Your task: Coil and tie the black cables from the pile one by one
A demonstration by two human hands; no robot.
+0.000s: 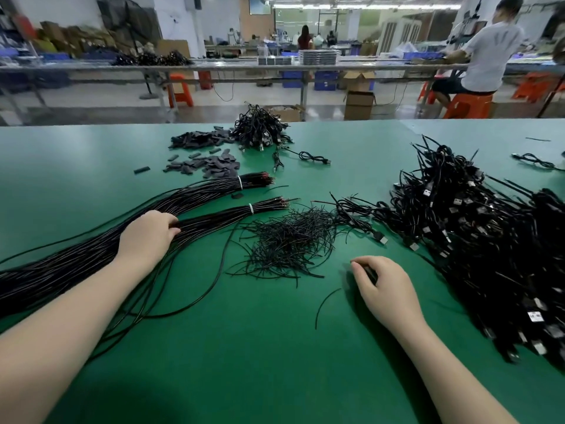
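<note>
Long black cables (76, 255) lie in bundles across the left of the green table (244, 347), two of them bound with white ties (250, 208). My left hand (146, 237) rests on these bundles, its fingers curled over the strands. My right hand (385, 289) hovers low over the table at centre right, fingers curled round something small and dark that I cannot make out. A heap of short black wire ties (287, 240) lies between my hands. One loose tie (325, 304) lies just left of my right hand.
A big pile of coiled black cables with USB plugs (477, 240) fills the right side. A smaller pile of coiled cables (260, 127) and flat dark sleeves (204, 151) lie at the back. A person (486, 56) sits at another bench beyond.
</note>
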